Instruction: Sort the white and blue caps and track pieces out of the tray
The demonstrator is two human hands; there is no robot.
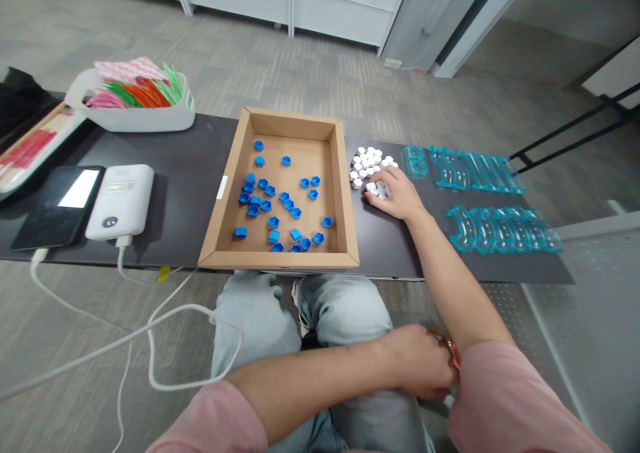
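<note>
My right hand lies on the black table, fingers curled over a few white hexagonal pieces at the near edge of their pile. My left hand rests low by my lap, closed on an orange thing I cannot make out, partly hidden by my right arm. Left of the pile stands a cardboard tray holding several blue hexagonal pieces.
Two rows of clear teal curved pieces lie to the right. At the left are a white power bank, a phone with white cables, and a white basket of coloured strips. The table edge runs above my knees.
</note>
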